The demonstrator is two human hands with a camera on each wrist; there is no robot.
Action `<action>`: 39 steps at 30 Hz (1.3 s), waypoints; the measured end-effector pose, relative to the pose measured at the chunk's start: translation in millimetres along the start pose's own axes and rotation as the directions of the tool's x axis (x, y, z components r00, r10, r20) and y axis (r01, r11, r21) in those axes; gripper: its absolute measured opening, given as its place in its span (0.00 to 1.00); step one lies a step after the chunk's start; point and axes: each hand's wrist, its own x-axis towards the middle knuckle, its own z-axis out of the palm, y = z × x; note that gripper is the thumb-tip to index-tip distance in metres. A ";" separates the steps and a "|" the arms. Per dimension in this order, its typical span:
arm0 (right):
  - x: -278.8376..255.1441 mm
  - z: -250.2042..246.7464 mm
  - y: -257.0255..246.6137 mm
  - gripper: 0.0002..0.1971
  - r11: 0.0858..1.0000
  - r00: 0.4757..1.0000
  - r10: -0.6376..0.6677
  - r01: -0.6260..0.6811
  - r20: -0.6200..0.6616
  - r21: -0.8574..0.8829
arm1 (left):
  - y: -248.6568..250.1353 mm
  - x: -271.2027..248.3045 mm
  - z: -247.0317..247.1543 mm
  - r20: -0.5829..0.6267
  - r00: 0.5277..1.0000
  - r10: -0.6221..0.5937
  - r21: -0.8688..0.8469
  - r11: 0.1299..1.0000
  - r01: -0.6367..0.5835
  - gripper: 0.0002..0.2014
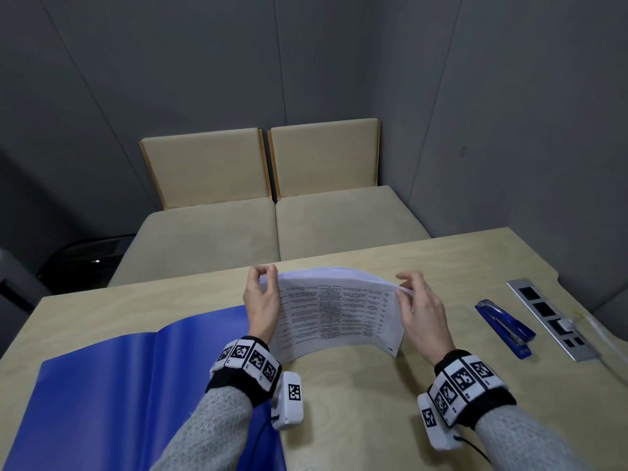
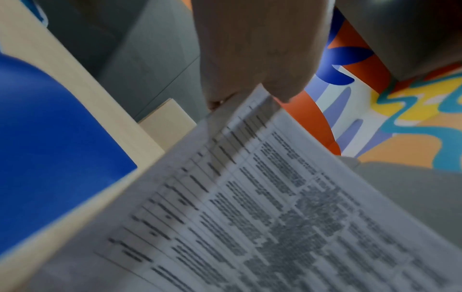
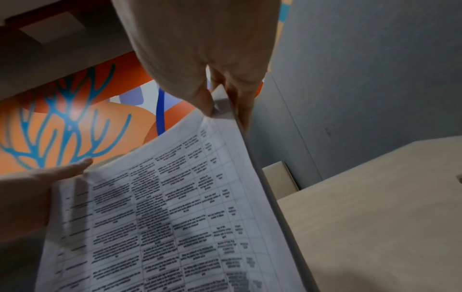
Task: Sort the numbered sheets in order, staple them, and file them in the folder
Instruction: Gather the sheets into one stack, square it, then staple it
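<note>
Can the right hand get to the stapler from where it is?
Probably yes. The stapler lies on the table just right of the right hand, nothing between them. But that hand pinches the sheets and must let go first.

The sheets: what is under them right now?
The sheets arch up, held by the left hand and right hand. Bare table shows under the near edge; farther under is hidden.

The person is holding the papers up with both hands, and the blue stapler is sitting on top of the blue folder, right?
Not quite. The stapler isn't on the folder. The head view shows it lying on the bare table to the right of the papers, while the open folder lies on the left. The rest is right: the left hand and right hand each hold an end of the papers.
</note>
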 end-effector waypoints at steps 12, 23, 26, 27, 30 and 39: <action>39.5 -1.6 -43.9 0.19 0.802 0.918 0.170 0.083 0.359 -0.592 | 4.1 -5.6 -14.8 0.358 0.933 -0.011 -0.067 0.997 0.038 0.11; 66.2 -28.8 -50.5 0.04 0.979 0.841 0.103 -0.179 0.532 0.093 | 95.8 4.6 2.2 0.570 0.687 0.450 0.237 0.711 -0.662 0.11; 56.2 -37.9 -26.6 0.08 0.876 0.798 0.170 -0.391 0.578 0.282 | 77.3 16.1 -16.2 0.558 0.779 0.286 0.427 0.706 -0.565 0.15; 52.1 -40.5 -21.2 0.09 0.834 0.781 0.177 -0.442 0.599 0.330 | 71.1 17.7 -21.5 0.526 0.813 0.249 0.431 0.746 -0.508 0.15; 41.3 -39.8 -10.8 0.12 0.716 0.724 0.214 -0.573 0.656 0.398 | 55.9 13.4 -27.0 0.450 0.888 0.090 0.066 0.989 -0.134 0.14; 28.3 -14.5 -11.0 0.13 0.469 0.625 0.329 -0.758 0.708 0.452 | 32.1 -20.3 -9.6 0.468 0.846 -0.257 -0.203 0.900 0.386 0.07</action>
